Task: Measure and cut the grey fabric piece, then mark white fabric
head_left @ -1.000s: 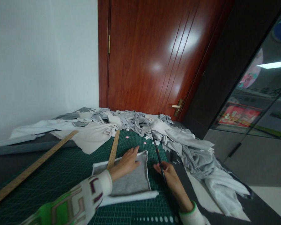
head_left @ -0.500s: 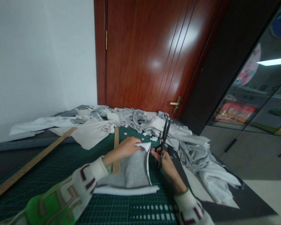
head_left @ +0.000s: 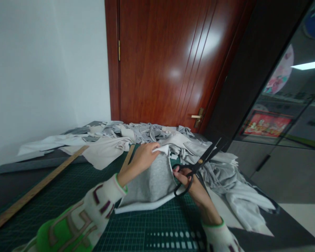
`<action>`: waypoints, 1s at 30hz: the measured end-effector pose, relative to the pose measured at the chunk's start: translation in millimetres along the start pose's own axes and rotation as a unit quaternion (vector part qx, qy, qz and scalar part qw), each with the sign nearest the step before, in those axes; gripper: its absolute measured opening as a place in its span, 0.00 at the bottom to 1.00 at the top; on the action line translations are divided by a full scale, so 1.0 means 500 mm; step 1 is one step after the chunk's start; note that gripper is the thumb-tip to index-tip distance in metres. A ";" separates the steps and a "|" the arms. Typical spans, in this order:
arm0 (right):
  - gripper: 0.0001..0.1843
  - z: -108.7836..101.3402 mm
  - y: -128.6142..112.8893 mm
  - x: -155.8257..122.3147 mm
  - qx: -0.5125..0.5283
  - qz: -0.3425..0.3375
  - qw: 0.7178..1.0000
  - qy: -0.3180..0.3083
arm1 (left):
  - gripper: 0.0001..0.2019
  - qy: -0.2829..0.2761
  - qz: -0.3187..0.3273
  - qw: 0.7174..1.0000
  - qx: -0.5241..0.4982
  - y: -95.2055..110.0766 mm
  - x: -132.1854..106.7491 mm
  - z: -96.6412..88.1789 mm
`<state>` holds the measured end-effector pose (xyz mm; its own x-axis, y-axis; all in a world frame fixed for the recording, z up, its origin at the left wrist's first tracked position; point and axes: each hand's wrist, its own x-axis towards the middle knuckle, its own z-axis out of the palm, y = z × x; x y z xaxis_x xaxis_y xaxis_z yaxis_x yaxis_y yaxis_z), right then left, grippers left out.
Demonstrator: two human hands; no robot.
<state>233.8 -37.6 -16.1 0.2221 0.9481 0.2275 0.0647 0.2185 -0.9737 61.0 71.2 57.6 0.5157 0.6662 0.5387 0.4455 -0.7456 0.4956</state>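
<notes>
The gray cloth (head_left: 154, 183) is held partly raised over the green cutting mat (head_left: 128, 231), its white-edged near side resting low across the grid. Its far edge, with white underside turned up, is pinched between the thumb and fingers of the left hand (head_left: 143, 158). The black scissors (head_left: 200, 161) are gripped in the right hand (head_left: 189, 182), fingers closed about the handles; blades slightly parted, pointed up and to the right, away from the cloth. The right fingertips are brought close to the cloth's right edge; whether it is touched or pinched there cannot be told. A short wooden ruler (head_left: 127, 159) is seen beyond the left wrist, partly hidden by it. A long wooden ruler (head_left: 39, 186) is laid slantwise to the left. The far side of the table (head_left: 283, 224) is covered by heaped fabric scraps (head_left: 152, 132), continued down the right side. A cream cloth (head_left: 103, 151) is spread between the rulers, partly over the mat.
</notes>
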 end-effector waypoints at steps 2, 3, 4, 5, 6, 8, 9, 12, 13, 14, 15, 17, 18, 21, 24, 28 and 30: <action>0.18 0.002 -0.013 -0.002 -0.023 -0.003 1.000 -0.017 | 0.07 0.008 0.005 1.000 -0.009 0.011 0.005 0.000; 0.18 0.004 -0.017 -0.002 -0.032 -0.008 0.999 -0.013 | 0.07 0.011 0.007 1.000 -0.015 0.016 0.008 -0.001; 0.19 0.006 -0.020 -0.002 -0.037 -0.015 0.999 -0.004 | 0.06 0.014 0.009 1.000 -0.022 0.020 0.011 -0.001; 0.19 0.007 -0.021 0.000 -0.040 -0.022 0.999 0.007 | 0.06 0.017 0.011 0.999 -0.029 0.022 0.013 -0.002; 0.19 0.008 -0.021 0.002 -0.043 -0.026 0.999 0.018 | 0.06 0.021 0.012 0.999 -0.036 0.023 0.016 -0.003; 0.19 0.005 -0.019 0.006 -0.043 -0.026 0.999 0.018 | 0.09 0.032 0.014 0.998 -0.046 0.022 0.021 -0.005; 0.18 0.003 -0.017 0.006 -0.043 -0.021 0.999 0.007 | 0.10 0.041 0.015 0.998 -0.050 0.020 0.023 -0.007; 0.17 -0.006 -0.011 -0.002 -0.031 0.004 0.999 -0.022 | 0.15 0.063 0.018 0.996 -0.063 0.017 0.028 -0.018; 0.16 -0.009 -0.010 -0.008 -0.026 0.012 0.999 -0.024 | 0.16 0.066 0.021 0.995 -0.068 0.018 0.029 -0.024; 0.16 -0.011 -0.009 -0.016 -0.022 0.020 0.999 -0.023 | 0.17 0.067 0.025 0.995 -0.073 0.020 0.029 -0.031; 0.16 -0.014 -0.008 -0.025 -0.017 0.027 0.999 -0.020 | 0.17 0.067 0.029 0.994 -0.078 0.023 0.030 -0.038; 0.15 -0.018 -0.007 -0.045 -0.006 0.035 0.999 -0.023 | 0.18 0.065 0.038 0.993 -0.086 0.033 0.032 -0.056; 0.15 -0.019 -0.006 -0.055 0.001 0.038 0.999 -0.031 | 0.18 0.064 0.043 0.993 -0.090 0.038 0.033 -0.065; 0.16 -0.018 -0.006 -0.083 0.018 0.049 0.997 -0.062 | 0.17 0.063 0.054 0.992 -0.097 0.055 0.037 -0.090; 0.16 -0.012 -0.011 -0.106 0.029 0.060 0.994 -0.089 | 0.16 0.070 0.056 0.991 -0.095 0.068 0.039 -0.108; 0.17 0.002 -0.023 -0.131 0.044 0.058 0.992 -0.104 | 0.15 0.081 0.048 0.992 -0.080 0.080 0.038 -0.119; 0.19 0.009 -0.028 -0.143 0.055 0.066 0.992 -0.088 | 0.15 0.083 0.042 0.993 -0.075 0.084 0.036 -0.122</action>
<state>212.8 -107.3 -19.0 0.0472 0.9937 0.1013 -0.0623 0.1041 -0.9926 44.5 52.6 129.6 0.4128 0.6037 0.6820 0.2856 -0.7968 0.5325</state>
